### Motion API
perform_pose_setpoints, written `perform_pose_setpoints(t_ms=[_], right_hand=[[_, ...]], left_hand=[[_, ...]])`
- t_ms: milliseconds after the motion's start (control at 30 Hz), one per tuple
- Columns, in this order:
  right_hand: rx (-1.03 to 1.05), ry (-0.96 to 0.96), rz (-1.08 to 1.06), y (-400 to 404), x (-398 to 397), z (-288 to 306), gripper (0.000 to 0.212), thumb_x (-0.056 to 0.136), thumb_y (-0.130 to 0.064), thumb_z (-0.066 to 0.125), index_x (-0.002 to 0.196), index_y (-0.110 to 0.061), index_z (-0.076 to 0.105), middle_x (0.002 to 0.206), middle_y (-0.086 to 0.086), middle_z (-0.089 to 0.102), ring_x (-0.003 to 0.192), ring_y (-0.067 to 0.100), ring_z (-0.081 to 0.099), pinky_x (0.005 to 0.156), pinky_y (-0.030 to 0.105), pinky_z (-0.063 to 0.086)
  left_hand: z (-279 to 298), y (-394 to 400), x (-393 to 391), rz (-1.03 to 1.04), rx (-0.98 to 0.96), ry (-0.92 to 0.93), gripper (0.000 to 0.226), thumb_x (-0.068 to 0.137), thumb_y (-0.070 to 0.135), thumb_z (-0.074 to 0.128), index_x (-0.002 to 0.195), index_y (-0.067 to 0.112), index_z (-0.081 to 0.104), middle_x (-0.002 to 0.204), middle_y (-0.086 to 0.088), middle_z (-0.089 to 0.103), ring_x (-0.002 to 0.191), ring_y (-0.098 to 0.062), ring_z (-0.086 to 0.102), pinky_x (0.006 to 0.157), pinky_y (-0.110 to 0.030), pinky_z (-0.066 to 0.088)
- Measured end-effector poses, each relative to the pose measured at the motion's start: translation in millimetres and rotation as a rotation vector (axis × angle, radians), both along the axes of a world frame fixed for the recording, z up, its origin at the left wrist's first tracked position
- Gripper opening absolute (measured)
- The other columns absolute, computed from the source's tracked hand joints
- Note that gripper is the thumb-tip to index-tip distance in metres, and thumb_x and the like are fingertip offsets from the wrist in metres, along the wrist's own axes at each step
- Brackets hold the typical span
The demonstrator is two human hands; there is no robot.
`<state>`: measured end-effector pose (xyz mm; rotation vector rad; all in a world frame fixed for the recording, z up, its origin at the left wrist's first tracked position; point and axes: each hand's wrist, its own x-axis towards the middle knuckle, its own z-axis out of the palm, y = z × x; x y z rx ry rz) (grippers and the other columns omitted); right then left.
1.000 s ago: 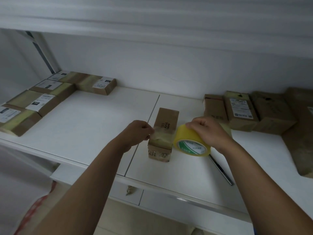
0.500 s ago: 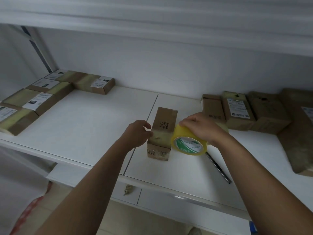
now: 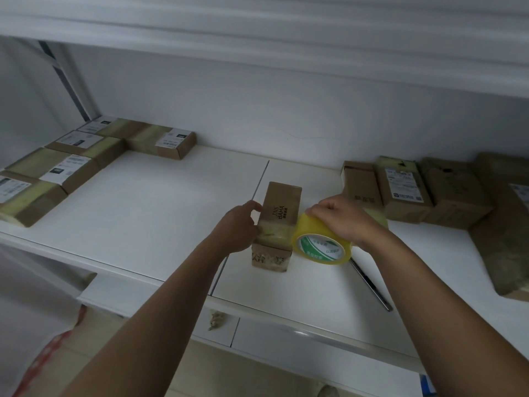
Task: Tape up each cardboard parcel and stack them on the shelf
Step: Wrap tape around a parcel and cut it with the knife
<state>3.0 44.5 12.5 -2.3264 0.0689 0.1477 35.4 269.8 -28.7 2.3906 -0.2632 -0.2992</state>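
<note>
White shelving fills the view, and on its broad white shelf board point(image 3: 148, 213) the person works at one small cardboard parcel point(image 3: 279, 222) that lies near the front edge, just right of the seam between two boards. The left hand point(image 3: 239, 229) presses against the parcel's left side, fingers curled lightly against the cardboard, and it appears to pin down the free end of the tape there. The right hand point(image 3: 342, 217) grips a yellow tape roll point(image 3: 322, 243) from above, fingers curved over its rim, with the roll touching the parcel's right side and a glossy band of tape crossing the top between the two hands. The parcel looks light and fairly stiff, so it would likely slide under the pull of the tape unless braced; the long side faces seem the soundest places to hold, not the flap seam. The tape itself is thin, sticky and apt to crease. Behind the roll a thin dark rod point(image 3: 370, 285) lies on the board. Farther right sits a row of brown parcels point(image 3: 406, 190), and along the left end lie flat labelled parcels point(image 3: 71, 164), already banded with tape.
</note>
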Motion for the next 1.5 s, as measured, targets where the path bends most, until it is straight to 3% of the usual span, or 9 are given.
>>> perform_pose_setpoints(t_ms=[67,167,567,667,900,1133,1267,1367,1500], right_hand=[[0.002,0.0,0.005,-0.8,-0.9,-1.6,0.045,0.093,-0.037,0.059,0.082,0.006,0.064,0.069,0.008,0.054,0.065,0.019,0.053,0.063,0.033,0.038],[0.012,0.002,0.003,-2.7,-1.9,-2.3,0.045,0.093,-0.036,0.059,0.08,0.007,0.062,0.068,0.008,0.052,0.064,0.019,0.052,0.063,0.032,0.038],[0.103,0.026,-0.021,-7.6,-3.6,-3.7,0.043,0.092,-0.037,0.062,0.077,0.004,0.063,0.069,0.007,0.052,0.066,0.018,0.052,0.064,0.032,0.038],[0.107,0.029,-0.016,-8.7,-4.3,-3.8,0.037,0.092,-0.037,0.062,0.072,-0.006,0.063,0.068,0.006,0.052,0.065,0.018,0.053,0.064,0.032,0.038],[0.138,0.043,-0.011,-14.6,-6.6,-9.5,0.041,0.093,-0.038,0.062,0.077,-0.001,0.064,0.07,0.007,0.054,0.066,0.019,0.055,0.065,0.032,0.039],[0.182,0.02,-0.011,-19.2,-9.3,-13.0,0.041,0.093,-0.037,0.062,0.077,0.0,0.065,0.066,0.005,0.055,0.064,0.018,0.056,0.065,0.032,0.04],[0.229,0.017,-0.009,-22.5,-9.3,-15.2,0.036,0.093,-0.034,0.065,0.061,-0.018,0.061,0.058,-0.002,0.052,0.058,0.015,0.053,0.061,0.029,0.04],[0.294,0.03,-0.013,-26.8,-10.1,-17.5,0.034,0.092,-0.036,0.066,0.064,-0.017,0.064,0.059,0.001,0.054,0.058,0.016,0.055,0.062,0.029,0.041],[0.312,0.047,-0.022,-30.3,-11.5,-25.7,0.045,0.093,-0.047,0.062,0.081,-0.004,0.07,0.072,0.006,0.061,0.069,0.019,0.06,0.07,0.033,0.045]], left_hand=[[-2.5,-2.4,-1.4,-0.039,0.041,-0.114,0.048,0.093,0.01,0.057,0.138,0.023,0.049,0.116,-0.007,0.05,0.111,-0.025,0.053,0.089,-0.031,0.047],[-4.5,-11.7,-4.2,-0.034,0.024,-0.248,0.045,0.093,0.006,0.051,0.138,0.015,0.052,0.131,-0.01,0.049,0.123,-0.027,0.044,0.1,-0.038,0.043],[-32.6,-21.6,-12.8,-0.032,0.077,-0.245,0.027,0.106,0.023,0.037,0.125,0.007,0.047,0.131,-0.009,0.043,0.104,-0.031,0.058,0.077,-0.038,0.047],[-35.6,-23.5,-16.5,0.002,0.08,-0.267,0.029,0.106,0.025,0.035,0.129,0.011,0.047,0.129,-0.007,0.044,0.105,-0.029,0.057,0.08,-0.04,0.048],[-39.9,-24.8,-24.2,0.018,0.074,-0.288,0.037,0.103,0.035,0.04,0.132,0.013,0.047,0.131,-0.006,0.043,0.11,-0.028,0.052,0.084,-0.04,0.047],[-28.8,-39.4,-23.1,-0.105,0.273,-0.41,0.052,0.096,0.018,0.053,0.146,0.012,0.039,0.149,-0.011,0.037,0.145,-0.032,0.024,0.117,-0.041,0.023],[-22.4,-52.5,-20.6,-0.302,0.186,-0.324,0.075,0.098,0.014,0.055,0.158,0.005,0.011,0.164,-0.012,0.018,0.154,-0.027,0.009,0.122,-0.035,0.014],[-21.7,-58.3,-18.7,-0.227,0.094,-0.254,0.063,0.105,0.023,0.043,0.158,0.009,0.011,0.163,-0.011,0.025,0.15,-0.026,0.024,0.118,-0.036,0.023],[-34.1,-60.7,-11.3,-0.238,0.266,-0.338,0.059,0.107,0.038,0.018,0.159,0.01,0.013,0.166,-0.009,0.012,0.154,-0.025,0.005,0.123,-0.036,0.003]])
